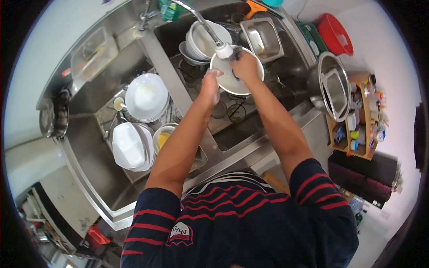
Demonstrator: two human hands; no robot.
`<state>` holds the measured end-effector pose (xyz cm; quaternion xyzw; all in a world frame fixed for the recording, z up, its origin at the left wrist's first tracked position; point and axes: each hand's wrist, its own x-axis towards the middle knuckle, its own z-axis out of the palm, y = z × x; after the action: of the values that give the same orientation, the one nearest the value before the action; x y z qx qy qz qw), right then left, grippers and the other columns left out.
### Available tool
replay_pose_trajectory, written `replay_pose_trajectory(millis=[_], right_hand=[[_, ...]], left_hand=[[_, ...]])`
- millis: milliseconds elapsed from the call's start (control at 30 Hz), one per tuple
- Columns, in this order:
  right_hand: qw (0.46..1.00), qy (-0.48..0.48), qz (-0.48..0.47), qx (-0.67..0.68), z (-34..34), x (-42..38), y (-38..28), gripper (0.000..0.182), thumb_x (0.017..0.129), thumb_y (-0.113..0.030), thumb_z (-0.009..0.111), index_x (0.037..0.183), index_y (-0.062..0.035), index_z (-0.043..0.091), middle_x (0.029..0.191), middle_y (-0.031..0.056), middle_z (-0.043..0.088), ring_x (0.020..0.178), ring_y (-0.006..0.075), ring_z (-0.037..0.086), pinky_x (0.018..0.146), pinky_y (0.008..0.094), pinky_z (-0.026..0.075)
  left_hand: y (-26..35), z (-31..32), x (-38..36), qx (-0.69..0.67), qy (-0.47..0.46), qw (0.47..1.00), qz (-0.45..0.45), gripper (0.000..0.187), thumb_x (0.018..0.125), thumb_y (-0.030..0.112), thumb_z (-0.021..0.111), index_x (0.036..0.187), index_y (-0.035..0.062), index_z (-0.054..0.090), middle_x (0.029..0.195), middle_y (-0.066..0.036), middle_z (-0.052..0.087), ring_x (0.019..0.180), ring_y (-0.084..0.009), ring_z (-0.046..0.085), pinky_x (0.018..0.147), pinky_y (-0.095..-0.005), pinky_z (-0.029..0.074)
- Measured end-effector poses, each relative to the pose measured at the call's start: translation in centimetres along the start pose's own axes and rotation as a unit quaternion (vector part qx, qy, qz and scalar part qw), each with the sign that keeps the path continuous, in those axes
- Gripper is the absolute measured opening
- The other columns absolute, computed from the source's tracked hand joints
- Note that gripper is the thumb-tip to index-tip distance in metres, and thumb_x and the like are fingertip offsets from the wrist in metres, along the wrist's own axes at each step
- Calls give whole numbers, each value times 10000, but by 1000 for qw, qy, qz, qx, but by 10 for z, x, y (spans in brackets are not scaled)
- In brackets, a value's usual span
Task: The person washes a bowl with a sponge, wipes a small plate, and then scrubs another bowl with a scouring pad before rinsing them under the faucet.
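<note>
Over the right sink basin, my left hand [211,85] grips the near left rim of a white bowl [230,84], its fingers wet and soapy. My right hand [246,68] reaches inside the same bowl, closed around a dark scrubbing pad [235,55] that is partly hidden by the fingers. Just above the bowl hangs the white spray head [224,50] of a flexible metal faucet hose [201,20]. Behind it stands a stack of white bowls [202,40]. To the right sits a rectangular steel pan [262,40].
The left basin holds stacked white plates [146,96], square white dishes [129,145] and a bowl with something yellow [161,138]. A clear plastic container [94,56] is on the far left ledge. Steel bowls [328,87] and a red basin [336,35] stand at right.
</note>
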<state>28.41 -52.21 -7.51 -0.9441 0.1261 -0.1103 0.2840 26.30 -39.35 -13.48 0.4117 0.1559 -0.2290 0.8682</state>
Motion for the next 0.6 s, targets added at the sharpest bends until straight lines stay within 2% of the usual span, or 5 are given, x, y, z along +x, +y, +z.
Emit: replay_pose_trajectory(millis=[200, 333, 400, 467, 600], right_hand=[[937, -316, -146, -28, -17, -24, -6, 175, 683, -195, 682, 784, -55, 710, 824, 199, 663, 798, 377, 647, 734, 437, 513], [921, -318, -224, 1, -12, -20, 16, 177, 686, -182, 684, 801, -49, 708, 826, 207, 657, 806, 382, 646, 740, 456, 510], [949, -177, -260, 13, 6, -7, 16, 168, 689, -154, 678, 804, -34, 705, 818, 215, 659, 816, 380, 650, 747, 461, 513], [978, -126, -120, -118, 5, 5, 19, 220, 669, -161, 721, 866, -65, 731, 817, 211, 672, 796, 368, 666, 747, 442, 533], [960, -201, -104, -164, -18, -13, 23, 184, 661, -168, 701, 807, -61, 731, 802, 210, 674, 787, 362, 672, 737, 437, 538]], left_hand=[[21, 7, -12, -22, 54, 997, -50, 306, 790, 214, 531, 1034, 29, 549, 935, -116, 592, 842, -295, 604, 780, -416, 511], [14, 7, -13, -45, 57, 996, -46, 310, 803, 204, 528, 1059, 29, 549, 956, -119, 598, 860, -297, 601, 810, -421, 502], [5, -10, 3, 103, 43, 994, -12, 316, 813, 197, 537, 1080, 27, 552, 978, -122, 606, 887, -283, 600, 831, -401, 495], [9, -10, -1, 176, 45, 983, 19, 330, 811, 195, 557, 1091, 19, 554, 993, -120, 614, 887, -269, 604, 838, -391, 490], [10, 6, -3, 36, 96, 995, 12, 245, 797, 194, 569, 1007, 71, 605, 894, -114, 626, 769, -244, 589, 693, -360, 466]])
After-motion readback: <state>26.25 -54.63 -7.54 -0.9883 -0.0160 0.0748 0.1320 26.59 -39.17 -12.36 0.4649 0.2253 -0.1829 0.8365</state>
